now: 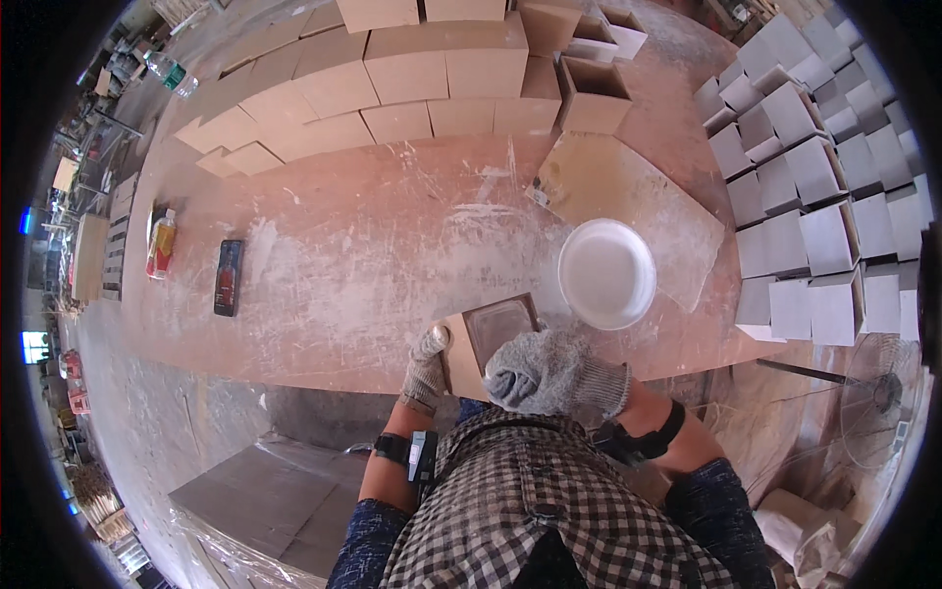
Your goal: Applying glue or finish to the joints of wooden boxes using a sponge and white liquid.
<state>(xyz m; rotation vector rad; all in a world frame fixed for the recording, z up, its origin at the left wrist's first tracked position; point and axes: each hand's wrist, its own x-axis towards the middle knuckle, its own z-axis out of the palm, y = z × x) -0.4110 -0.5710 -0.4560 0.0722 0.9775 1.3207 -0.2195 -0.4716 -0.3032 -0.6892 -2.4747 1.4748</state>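
A small tan wooden box (pixel 461 346) is tilted over the table's near edge, close to my body, showing a darker recessed face. My left hand (pixel 427 368), in a pale knit glove, grips the box's left side with the thumb on top. Across the box's lower right lies my right hand (pixel 549 373) in a thick grey glove, fingers curled and closed; what they may hold is hidden. Just beyond my right hand stands a round white tub (pixel 606 275) with white contents, partly on a stained flat board (pixel 653 201).
Rows of plain tan boxes (pixel 407 74) line the table's far side. Whitish boxes (pixel 785 182) are stacked at the right. A phone (pixel 229 278) and a red-yellow bottle (pixel 162 243) lie at the left, a clear bottle (pixel 170 74) farther back. A fan (pixel 883 393) stands at lower right.
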